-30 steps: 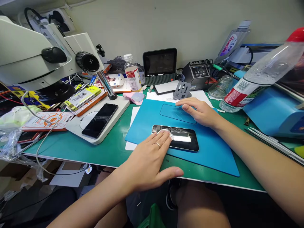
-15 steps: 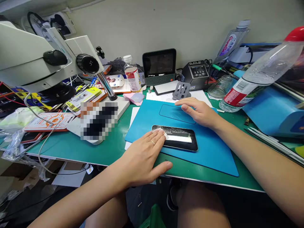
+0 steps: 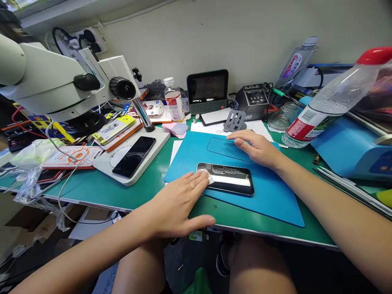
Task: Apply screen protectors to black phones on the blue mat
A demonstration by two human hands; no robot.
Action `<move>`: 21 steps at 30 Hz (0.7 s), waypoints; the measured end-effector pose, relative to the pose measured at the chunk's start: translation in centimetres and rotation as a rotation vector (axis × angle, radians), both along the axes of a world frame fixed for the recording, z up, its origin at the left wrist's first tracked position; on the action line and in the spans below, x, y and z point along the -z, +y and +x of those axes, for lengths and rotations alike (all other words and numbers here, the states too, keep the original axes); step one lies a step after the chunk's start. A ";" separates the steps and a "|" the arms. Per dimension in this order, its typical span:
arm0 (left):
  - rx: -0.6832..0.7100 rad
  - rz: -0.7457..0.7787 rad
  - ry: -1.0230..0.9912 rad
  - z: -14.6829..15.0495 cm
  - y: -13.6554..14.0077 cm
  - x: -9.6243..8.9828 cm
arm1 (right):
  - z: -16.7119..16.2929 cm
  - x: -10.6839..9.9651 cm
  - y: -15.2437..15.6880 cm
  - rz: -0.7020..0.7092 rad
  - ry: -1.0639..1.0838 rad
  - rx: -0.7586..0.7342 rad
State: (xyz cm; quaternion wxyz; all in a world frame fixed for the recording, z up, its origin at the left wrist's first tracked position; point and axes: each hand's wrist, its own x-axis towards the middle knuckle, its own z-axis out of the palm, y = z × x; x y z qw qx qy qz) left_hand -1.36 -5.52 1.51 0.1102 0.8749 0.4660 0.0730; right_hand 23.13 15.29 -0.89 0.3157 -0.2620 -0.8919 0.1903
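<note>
1. On a green bench [image 3: 153, 183], before a seated person, a blue mat [image 3: 266, 200] lies at a slant near the front edge, partly over sheets of white paper.
2. On the mat's near half lies a black-faced smartphone [image 3: 235, 187], flat, screen up, with a bright white band of reflection along its glass.
3. The person's left hand [image 3: 176, 202] reaches in palm down, a ring [image 3: 192, 185] on one finger. Its grip is flat and unclosed: fingers straight and together, thumb spread away. The fingertips press a small white wipe [image 3: 210, 178] against the smartphone's left end.
4. The person's right hand [image 3: 259, 149] is over the mat's far half, its grip relaxed, fingers slightly bent, with nothing visible in it. It covers the right end of a clear black-edged sheet [image 3: 226, 149]; whether it touches that sheet cannot be told.
5. To the left, a microscope [image 3: 49, 81] leans in on its metal post, and a second smartphone [image 3: 134, 156] rests on its pale base.
6. Behind the mat are a grey slotted stand [image 3: 235, 121] and a dark-screened display [image 3: 208, 85]. To the right, a red-capped plastic bottle [image 3: 327, 106] tilts beside a glass jar [image 3: 281, 117].
</note>
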 end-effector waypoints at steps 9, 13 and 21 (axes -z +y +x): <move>0.032 -0.032 0.007 1.6 1.6 0.2 | 0.0 0.2 0.0 0.043 -0.104 0.045; 0.165 -0.015 -0.011 1.6 3.9 0.7 | 0.1 0.1 -0.3 0.015 -0.218 0.123; 0.254 0.132 -0.186 -2.0 2.7 2.1 | -0.3 0.4 -0.9 0.016 -0.395 0.164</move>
